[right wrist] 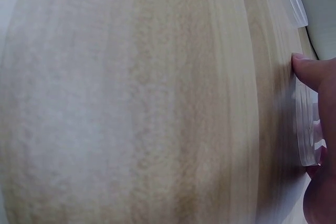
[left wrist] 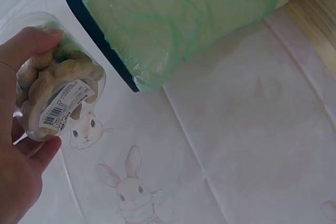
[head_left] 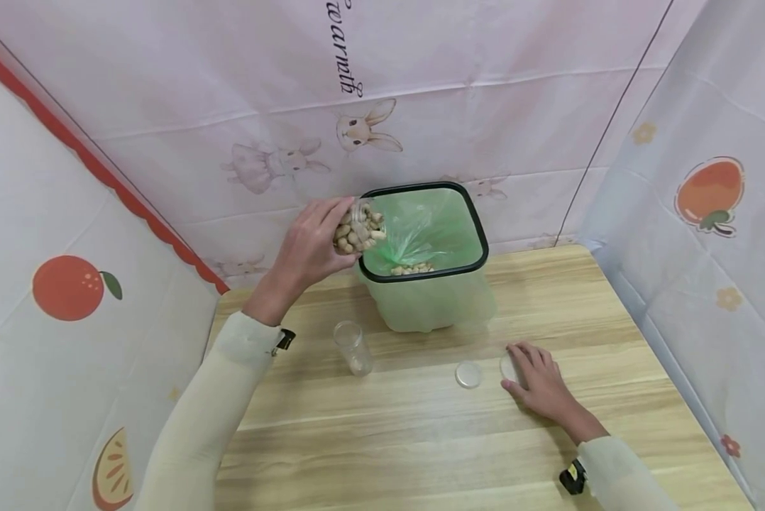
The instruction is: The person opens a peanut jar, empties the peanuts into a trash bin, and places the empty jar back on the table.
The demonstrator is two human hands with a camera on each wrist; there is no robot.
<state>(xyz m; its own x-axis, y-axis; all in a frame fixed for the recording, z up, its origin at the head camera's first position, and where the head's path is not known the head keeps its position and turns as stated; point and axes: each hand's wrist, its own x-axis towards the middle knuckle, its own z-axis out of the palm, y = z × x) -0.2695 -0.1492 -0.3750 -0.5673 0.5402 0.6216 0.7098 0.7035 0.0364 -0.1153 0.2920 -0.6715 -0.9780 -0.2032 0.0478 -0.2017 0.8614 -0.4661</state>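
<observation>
My left hand (head_left: 312,241) grips a clear plastic jar (left wrist: 62,80) of unshelled peanuts (left wrist: 63,72) with a barcode label on its bottom. The jar is tipped on its side, its mouth over the left rim of a green-lined bin (head_left: 430,301). More peanuts (head_left: 414,269) lie inside the bin, against the plastic liner. On the table, my right hand (head_left: 541,383) holds a clear round lid (right wrist: 304,124) between thumb and fingers. A second clear lid (head_left: 468,374) lies flat just left of that hand.
A clear empty-looking jar (head_left: 353,348) stands on the wooden table (head_left: 382,440), in front of the bin and to its left. Printed cloth walls (head_left: 280,85) enclose the table at the back and both sides.
</observation>
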